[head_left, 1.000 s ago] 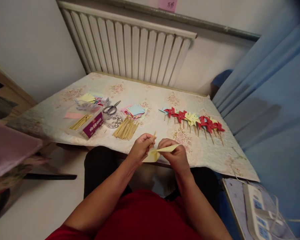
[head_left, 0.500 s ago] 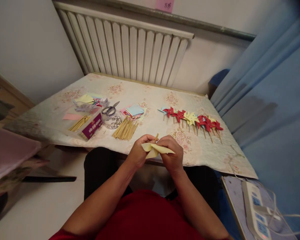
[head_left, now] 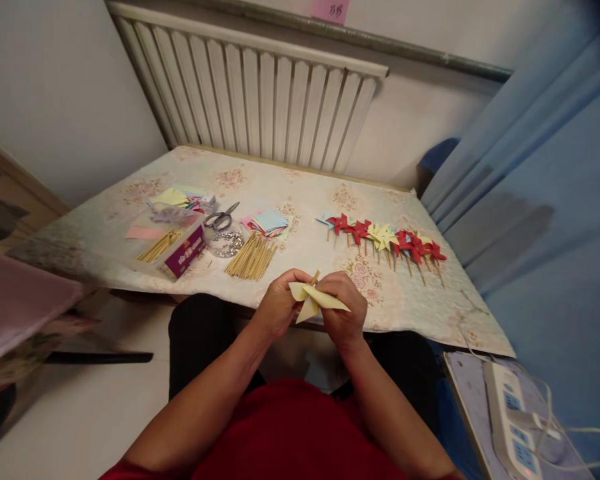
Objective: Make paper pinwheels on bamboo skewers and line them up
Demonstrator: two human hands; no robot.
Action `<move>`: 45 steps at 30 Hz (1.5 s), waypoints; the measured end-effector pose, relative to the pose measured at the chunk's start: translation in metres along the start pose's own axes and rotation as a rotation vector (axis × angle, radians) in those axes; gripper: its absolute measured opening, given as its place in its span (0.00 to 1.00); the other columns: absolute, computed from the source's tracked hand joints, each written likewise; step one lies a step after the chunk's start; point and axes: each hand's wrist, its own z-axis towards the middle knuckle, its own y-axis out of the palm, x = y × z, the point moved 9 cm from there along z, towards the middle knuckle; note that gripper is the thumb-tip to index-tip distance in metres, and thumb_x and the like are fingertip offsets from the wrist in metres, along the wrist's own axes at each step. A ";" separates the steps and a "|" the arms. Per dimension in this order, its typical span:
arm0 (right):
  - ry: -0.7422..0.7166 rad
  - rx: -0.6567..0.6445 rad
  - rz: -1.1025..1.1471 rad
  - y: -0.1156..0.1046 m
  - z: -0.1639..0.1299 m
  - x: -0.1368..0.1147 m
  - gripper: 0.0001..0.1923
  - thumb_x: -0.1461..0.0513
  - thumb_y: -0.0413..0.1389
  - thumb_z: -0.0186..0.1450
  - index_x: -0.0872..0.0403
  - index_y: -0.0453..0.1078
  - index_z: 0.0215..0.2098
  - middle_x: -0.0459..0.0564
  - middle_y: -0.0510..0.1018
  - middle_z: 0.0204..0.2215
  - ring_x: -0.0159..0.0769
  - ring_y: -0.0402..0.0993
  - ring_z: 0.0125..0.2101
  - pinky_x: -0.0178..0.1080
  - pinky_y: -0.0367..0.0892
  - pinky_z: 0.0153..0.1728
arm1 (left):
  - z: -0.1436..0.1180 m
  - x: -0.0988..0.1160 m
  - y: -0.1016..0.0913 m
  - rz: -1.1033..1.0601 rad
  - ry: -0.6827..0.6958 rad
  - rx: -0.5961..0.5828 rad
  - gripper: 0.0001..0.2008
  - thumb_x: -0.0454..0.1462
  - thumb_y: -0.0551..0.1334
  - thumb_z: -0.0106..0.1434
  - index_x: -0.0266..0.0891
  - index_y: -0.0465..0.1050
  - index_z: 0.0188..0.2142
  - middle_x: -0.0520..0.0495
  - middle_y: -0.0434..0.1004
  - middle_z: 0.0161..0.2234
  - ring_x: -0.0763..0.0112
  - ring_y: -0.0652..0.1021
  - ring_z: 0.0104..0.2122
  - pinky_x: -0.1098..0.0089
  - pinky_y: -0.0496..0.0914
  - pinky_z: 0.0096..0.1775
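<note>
Near edge of the table: that's where we've got both hands, held together just off the front rim of the table [head_left: 300, 183], over our lap.
Left hand: our left hand [head_left: 279, 303] is curled closed, pinching the yellow paper piece [head_left: 313, 298] plus a thin wooden stick [head_left: 315, 276] whose tip pokes up between the two hands.
Right hand: our right hand [head_left: 347, 308] is closed on the other side of the same yellow paper, thumb side pressed to the fold, knuckles almost touching the left hand.
Yellow paper: folded into pointy flaps, one flap sticking out right over the right hand, another hanging down between the hands. Can't tell exactly how the stick meets the paper, fingers cover it.
Finished pinwheels: a row of pinwheels [head_left: 386, 239] lies on the right part of the table, mostly red with a couple of yellow ones, sticks pointing toward us.
Loose sticks: a bundle of sticks [head_left: 253, 257] lies just beyond our left hand.
Paper squares: a small stack of coloured paper squares [head_left: 270, 221] sits behind that bundle.
Scissors: scissors [head_left: 221, 217] rest on a clear round tub [head_left: 223, 241], beside a purple box [head_left: 180, 251] holding more sticks.
Far left: more paper scraps [head_left: 173, 198], yellow and pink.
Background: a white radiator [head_left: 260, 93] behind the table, a blue curtain [head_left: 540, 173] on the right, a power strip [head_left: 513, 417] low at the right.
</note>
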 end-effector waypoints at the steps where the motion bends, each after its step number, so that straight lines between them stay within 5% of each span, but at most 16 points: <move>1: 0.007 -0.002 -0.006 0.000 0.000 0.001 0.05 0.65 0.57 0.63 0.48 0.71 0.35 0.48 0.74 0.30 0.37 0.72 0.32 0.42 0.69 0.32 | 0.000 0.000 0.000 0.001 -0.003 0.000 0.06 0.34 0.66 0.50 0.39 0.71 0.29 0.54 0.67 0.21 0.78 0.66 0.20 0.75 0.58 0.24; 45: 0.124 -0.074 0.093 0.005 0.002 0.003 0.04 0.67 0.57 0.62 0.51 0.70 0.31 0.47 0.74 0.29 0.34 0.72 0.31 0.39 0.68 0.32 | -0.001 0.008 -0.004 0.192 0.068 -0.011 0.08 0.36 0.65 0.51 0.38 0.68 0.28 0.56 0.68 0.23 0.79 0.65 0.22 0.76 0.59 0.25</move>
